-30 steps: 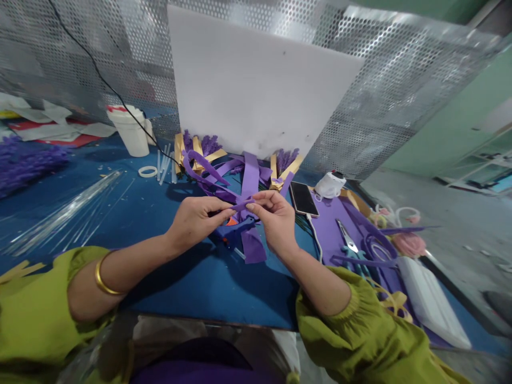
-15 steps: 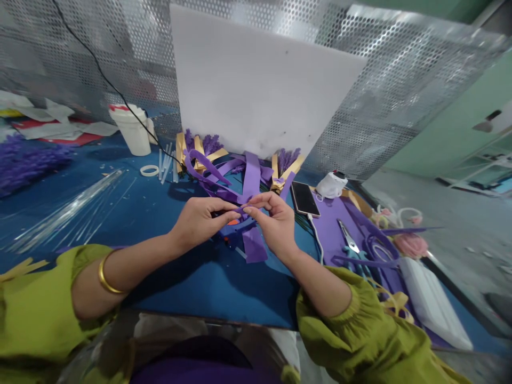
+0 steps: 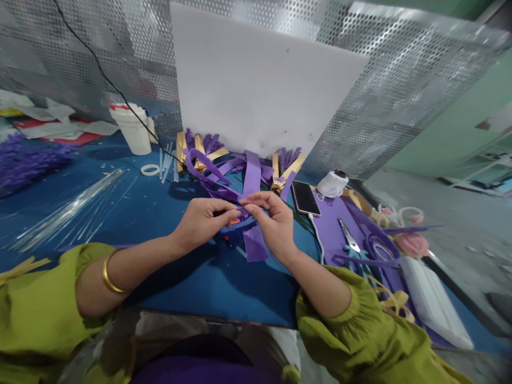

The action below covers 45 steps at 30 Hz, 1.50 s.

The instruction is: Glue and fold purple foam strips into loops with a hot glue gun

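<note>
My left hand [image 3: 202, 223] and my right hand [image 3: 275, 221] meet above the middle of the blue table, thumbs and forefingers pinched close together. Between the fingertips is a purple ribbon [image 3: 252, 173], mostly hidden there. A broad length of it rises behind the fingers toward the white board, and a wide purple end [image 3: 255, 245] hangs below them. Under the hands lies a blue object with an orange part [image 3: 234, 222], largely covered. More purple ribbon loops [image 3: 206, 165] lie behind, beside small lavender bunches [image 3: 287, 160] wrapped in yellow ribbon.
A white board [image 3: 264, 80] leans at the back. To the left are a white cup [image 3: 134, 130], a tape ring [image 3: 150, 170], clear sticks [image 3: 166, 162] and shiny strands [image 3: 74, 208]. At right lie a phone [image 3: 306, 199] with its cable, scissors [image 3: 350, 237] and a white packet [image 3: 436, 304].
Both hands stay in nearly the same place, with the fingertips shifting slightly at the ribbon. The hanging purple end has moved a little.
</note>
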### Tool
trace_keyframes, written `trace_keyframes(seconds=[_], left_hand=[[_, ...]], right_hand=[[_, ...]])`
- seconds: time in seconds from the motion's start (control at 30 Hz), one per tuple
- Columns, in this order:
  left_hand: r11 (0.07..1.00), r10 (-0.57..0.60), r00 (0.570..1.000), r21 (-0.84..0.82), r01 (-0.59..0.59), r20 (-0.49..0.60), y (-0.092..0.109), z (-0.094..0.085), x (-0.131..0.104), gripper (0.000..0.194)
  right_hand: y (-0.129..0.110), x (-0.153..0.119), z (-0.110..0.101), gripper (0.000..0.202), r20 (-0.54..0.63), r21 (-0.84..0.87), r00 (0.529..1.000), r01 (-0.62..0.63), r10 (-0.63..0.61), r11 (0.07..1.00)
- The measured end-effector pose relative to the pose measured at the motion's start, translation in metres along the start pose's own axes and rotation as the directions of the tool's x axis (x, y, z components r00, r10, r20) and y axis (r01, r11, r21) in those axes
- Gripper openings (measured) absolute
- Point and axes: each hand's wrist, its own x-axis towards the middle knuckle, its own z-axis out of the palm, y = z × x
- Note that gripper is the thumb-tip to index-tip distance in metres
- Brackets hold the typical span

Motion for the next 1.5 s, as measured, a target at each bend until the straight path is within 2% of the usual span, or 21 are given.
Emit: trace_keyframes(seconds=[0.1, 0.17, 0.27, 0.37, 0.5, 0.57, 0.73, 0.83, 0.93, 1.0, 1.1, 1.17, 1.3, 1.5], left_hand=[[0.998, -0.042, 0.999, -0.038, 0.041, -0.022, 0.000, 0.000, 0.000, 0.029], [0.995, -0.073, 0.997, -0.061, 0.073, 0.003, 0.000, 0.000, 0.000, 0.031], [0.991, -0.105, 0.994, -0.081, 0.108, 0.044, 0.000, -0.002, 0.002, 0.030], [0.992, -0.101, 0.994, -0.074, 0.103, 0.037, -0.002, -0.003, 0.004, 0.028], [0.993, -0.089, 0.994, -0.078, 0.094, 0.065, -0.004, -0.002, 0.004, 0.029], [0.989, -0.106, 0.989, -0.094, 0.116, 0.105, -0.003, -0.002, 0.004, 0.027], [0.967, -0.183, 0.965, -0.143, 0.211, 0.185, 0.001, -0.001, 0.006, 0.027], [0.950, -0.216, 0.955, -0.181, 0.253, 0.201, 0.000, -0.002, 0.007, 0.029], [0.934, -0.256, 0.949, -0.206, 0.291, 0.183, -0.001, -0.002, 0.006, 0.029], [0.926, -0.273, 0.947, -0.220, 0.307, 0.171, 0.000, -0.002, 0.005, 0.030], [0.925, -0.281, 0.941, -0.207, 0.318, 0.187, 0.004, 0.001, 0.004, 0.026], [0.930, -0.274, 0.937, -0.188, 0.316, 0.218, 0.006, 0.002, 0.003, 0.021], [0.927, -0.263, 0.921, -0.189, 0.324, 0.288, 0.007, 0.003, 0.003, 0.019], [0.951, -0.239, 0.939, -0.136, 0.279, 0.248, 0.004, 0.001, 0.002, 0.029]], right_hand=[[-0.001, 0.002, -0.001, 0.013, 0.005, -0.005, 1.000, -0.012, 0.012, 1.000], [0.000, 0.004, -0.003, 0.010, 0.004, -0.045, 1.000, -0.018, 0.018, 0.999], [0.003, 0.007, -0.007, 0.009, -0.062, -0.056, 0.998, -0.012, 0.009, 0.998], [0.008, 0.010, -0.009, 0.010, -0.109, 0.009, 0.993, -0.037, 0.038, 0.999], [0.010, 0.007, -0.004, 0.023, 0.034, 0.120, 0.986, -0.165, 0.162, 0.979], [0.009, 0.006, -0.001, 0.020, 0.061, 0.125, 0.980, -0.196, 0.189, 0.973], [0.014, 0.010, -0.006, 0.009, -0.072, 0.140, 0.988, -0.123, 0.134, 0.982], [0.016, 0.015, -0.011, 0.019, -0.105, 0.151, 0.985, -0.120, 0.136, 0.981], [0.015, 0.016, -0.009, 0.031, -0.126, 0.248, 0.974, -0.155, 0.190, 0.956], [0.014, 0.012, -0.004, 0.034, -0.039, 0.331, 0.968, -0.220, 0.247, 0.918], [0.013, 0.002, 0.006, 0.032, 0.185, 0.357, 0.928, -0.371, 0.324, 0.857], [0.013, -0.004, 0.011, 0.026, 0.217, 0.349, 0.910, -0.410, 0.353, 0.843], [0.013, -0.007, 0.013, 0.013, 0.084, 0.343, 0.940, -0.340, 0.332, 0.876], [0.005, -0.003, 0.009, 0.010, -0.003, 0.296, 0.960, -0.267, 0.281, 0.917]])
